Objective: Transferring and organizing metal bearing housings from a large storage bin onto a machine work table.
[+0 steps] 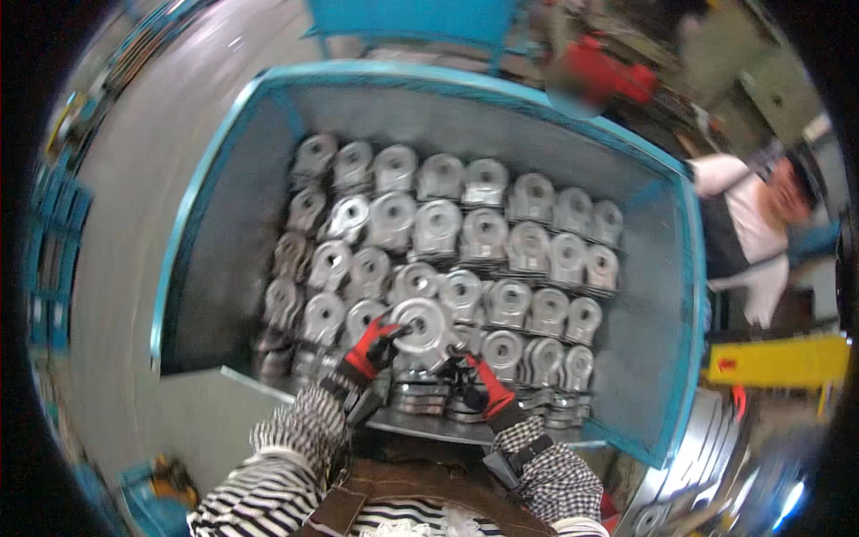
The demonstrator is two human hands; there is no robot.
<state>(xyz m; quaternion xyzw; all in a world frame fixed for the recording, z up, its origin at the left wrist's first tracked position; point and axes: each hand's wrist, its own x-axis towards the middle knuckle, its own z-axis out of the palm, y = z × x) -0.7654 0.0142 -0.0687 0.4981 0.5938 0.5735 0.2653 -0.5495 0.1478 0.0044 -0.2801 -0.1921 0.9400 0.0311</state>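
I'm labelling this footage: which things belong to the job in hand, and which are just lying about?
Job in hand:
gloved left hand, gripping a round-ended metal part
gloved right hand, close by it
stacked metal parts
blue-rimmed bin holding them

Just about:
yellow panel, right
red object beyond the bin
blue structure, top

The left hand [371, 349], in a red and black glove, held the left edge of a shiny metal part [435, 313] with a round hole. The gloved right hand [483, 385] was at its lower right; its grip was hard to see. Piles of metal parts [438, 240] sat in rows inside a big blue-edged bin [651, 304]. A person [752, 215] in white was at the right, outside the bin.
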